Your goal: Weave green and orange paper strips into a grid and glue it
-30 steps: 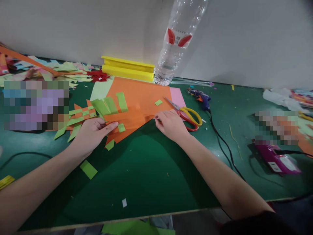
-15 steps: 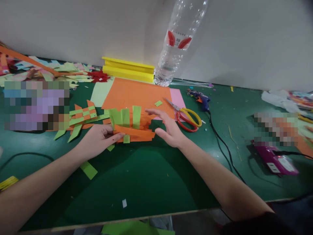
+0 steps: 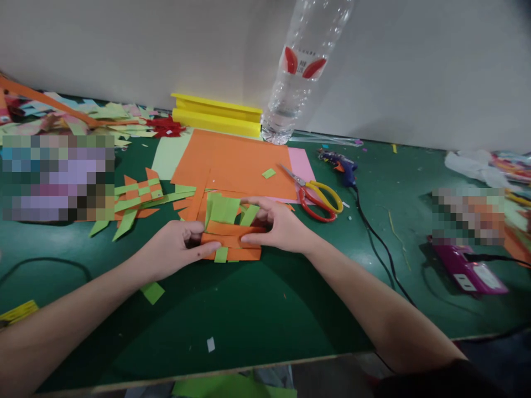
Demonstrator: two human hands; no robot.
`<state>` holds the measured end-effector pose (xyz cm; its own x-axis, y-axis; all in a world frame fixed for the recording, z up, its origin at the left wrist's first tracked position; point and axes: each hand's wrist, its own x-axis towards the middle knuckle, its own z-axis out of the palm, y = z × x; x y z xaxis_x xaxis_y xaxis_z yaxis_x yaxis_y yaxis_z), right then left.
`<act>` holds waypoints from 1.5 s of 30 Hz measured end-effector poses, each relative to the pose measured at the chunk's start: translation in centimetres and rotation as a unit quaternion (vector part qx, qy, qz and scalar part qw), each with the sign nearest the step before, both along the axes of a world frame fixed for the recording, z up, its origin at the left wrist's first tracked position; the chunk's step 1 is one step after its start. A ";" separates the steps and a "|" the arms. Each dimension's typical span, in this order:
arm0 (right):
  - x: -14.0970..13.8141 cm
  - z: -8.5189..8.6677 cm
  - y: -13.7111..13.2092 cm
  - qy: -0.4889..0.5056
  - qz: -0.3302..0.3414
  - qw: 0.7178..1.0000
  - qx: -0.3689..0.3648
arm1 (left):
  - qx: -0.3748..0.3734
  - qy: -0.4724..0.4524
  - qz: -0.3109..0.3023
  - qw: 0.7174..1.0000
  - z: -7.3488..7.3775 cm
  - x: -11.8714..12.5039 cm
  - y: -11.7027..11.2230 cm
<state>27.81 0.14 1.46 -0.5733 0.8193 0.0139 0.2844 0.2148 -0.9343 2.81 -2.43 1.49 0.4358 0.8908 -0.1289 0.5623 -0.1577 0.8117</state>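
Orange and green paper strips (image 3: 234, 254) lie crossed over one another in a small bundle between my hands, just above the green table. My left hand (image 3: 174, 249) pinches the bundle's left end, thumb in front and fingers behind. On the right end, my right hand (image 3: 277, 226) closes with its thumb on the front strip and its fingers behind. Green strip ends stick up between the hands. To the left rests a woven orange and green paper piece (image 3: 143, 190) with loose ends. Behind the bundle is a flat orange paper sheet (image 3: 232, 160).
Scissors (image 3: 319, 202) with red and yellow handles lie right of the sheet, near a blue glue gun (image 3: 342, 168) with a black cord. A plastic bottle (image 3: 286, 105) stands at the wall beside folded yellow paper (image 3: 215, 116). A purple power strip (image 3: 467, 268) lies far right.
My right hand has moved from beside the strips to grip their right end. The bundle has come slightly nearer to me, away from orange strips now seen behind it.
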 end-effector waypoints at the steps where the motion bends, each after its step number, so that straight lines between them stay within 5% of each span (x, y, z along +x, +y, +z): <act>1: 0.0 0.0 0.1 -0.004 -0.002 1.000 0.003 | 0.004 0.006 -0.002 1.000 0.1 0.0 0.0; 11: 0.9 0.2 0.9 -0.033 -0.040 0.998 -0.045 | 0.140 0.028 0.026 0.989 0.2 -0.2 0.0; 20: 2.1 0.4 1.6 -0.098 -0.034 0.992 -0.069 | 0.328 0.128 -0.030 0.936 -0.4 -0.4 -0.2; 24: 1.6 0.3 1.2 -0.132 -0.051 0.988 0.059 | 0.359 0.115 -0.080 0.923 -0.5 -0.2 -0.2; 28: 1.2 0.2 0.8 -0.212 -0.124 0.930 0.272 | 0.385 0.110 -0.128 0.908 -0.6 0.0 -0.2; 32: 1.3 0.4 0.6 -0.187 -0.055 0.897 0.398 | 0.408 0.108 -0.161 0.892 -1.0 -0.1 0.0; 39: 1.3 0.2 0.4 -0.190 0.054 0.858 0.474 | 0.425 0.091 -0.181 0.882 -0.6 0.1 -0.2; 45: 1.9 0.4 0.7 -0.230 0.058 0.842 0.485 | 0.445 0.098 -0.194 0.869 -0.6 0.0 -0.5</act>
